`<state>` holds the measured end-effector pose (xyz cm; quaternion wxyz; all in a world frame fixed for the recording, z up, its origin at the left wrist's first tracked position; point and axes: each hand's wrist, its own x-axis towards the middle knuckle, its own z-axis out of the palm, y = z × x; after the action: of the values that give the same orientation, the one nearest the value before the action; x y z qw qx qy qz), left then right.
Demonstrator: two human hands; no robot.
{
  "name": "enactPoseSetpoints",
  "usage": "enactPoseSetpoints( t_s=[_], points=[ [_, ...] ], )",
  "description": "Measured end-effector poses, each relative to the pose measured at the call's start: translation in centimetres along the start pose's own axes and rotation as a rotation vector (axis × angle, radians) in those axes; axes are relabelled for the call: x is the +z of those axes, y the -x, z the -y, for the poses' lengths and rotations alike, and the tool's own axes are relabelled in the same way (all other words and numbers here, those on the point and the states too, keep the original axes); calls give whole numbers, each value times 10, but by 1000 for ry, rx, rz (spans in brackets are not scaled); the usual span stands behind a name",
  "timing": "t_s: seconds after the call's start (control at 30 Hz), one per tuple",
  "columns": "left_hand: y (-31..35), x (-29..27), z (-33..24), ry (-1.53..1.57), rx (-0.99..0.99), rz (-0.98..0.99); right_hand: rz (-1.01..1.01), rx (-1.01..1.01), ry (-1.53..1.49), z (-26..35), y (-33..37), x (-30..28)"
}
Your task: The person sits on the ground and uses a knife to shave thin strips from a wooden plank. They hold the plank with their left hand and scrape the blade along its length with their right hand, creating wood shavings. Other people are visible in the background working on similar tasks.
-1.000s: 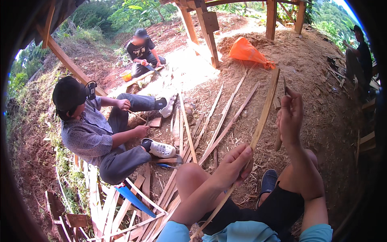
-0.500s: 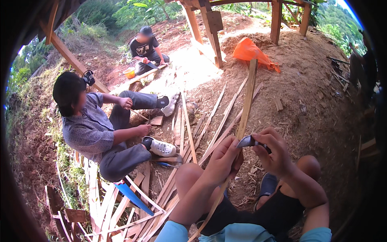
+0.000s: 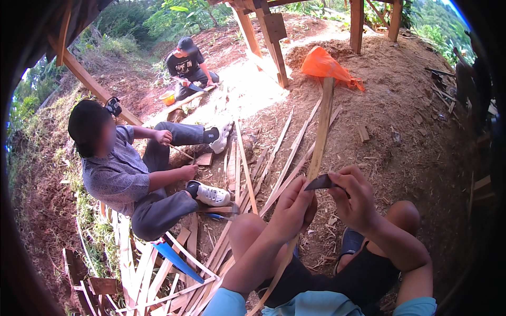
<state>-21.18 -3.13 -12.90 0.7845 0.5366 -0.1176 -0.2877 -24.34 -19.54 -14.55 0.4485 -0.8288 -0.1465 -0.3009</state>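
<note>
A long, thin wooden strip (image 3: 322, 131) slants away from my lap, its far end up near an orange plastic bag. My left hand (image 3: 291, 210) is closed around the strip between my knees, thumb uppermost. In my right hand (image 3: 356, 196), fingers and thumb pinch a small knife with a short, curved dark blade (image 3: 319, 183). Its tip lies over the strip, right by my left thumb; whether the edge bites the wood cannot be made out. The strip's near end runs down past my left forearm.
Several wooden strips (image 3: 287, 163) lie on the ground ahead and left, near a blue saw blade (image 3: 179, 262) and a hammer (image 3: 231, 210). One person (image 3: 118, 168) sits close on the left, another (image 3: 187, 68) farther back with a saw. The orange bag (image 3: 329, 66) lies ahead.
The knife has turned slightly, so its blade looks darker, and its tip has shifted a little left along my thumb. My left hand keeps its hold on the strip.
</note>
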Motion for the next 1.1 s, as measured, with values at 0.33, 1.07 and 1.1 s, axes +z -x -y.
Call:
enactPoseSetpoints(
  t_s=[0.33, 1.07, 1.1],
  points=[
    [9, 7, 0, -115, -90, 70, -349, 272, -40, -26, -21, -15],
    [5, -3, -5, -63, -43, -114, 40, -64, -3, -5, 3, 1],
    [5, -3, -4, -82, -25, -105, 34, -80, 1, -5, 4, 2]
  ],
)
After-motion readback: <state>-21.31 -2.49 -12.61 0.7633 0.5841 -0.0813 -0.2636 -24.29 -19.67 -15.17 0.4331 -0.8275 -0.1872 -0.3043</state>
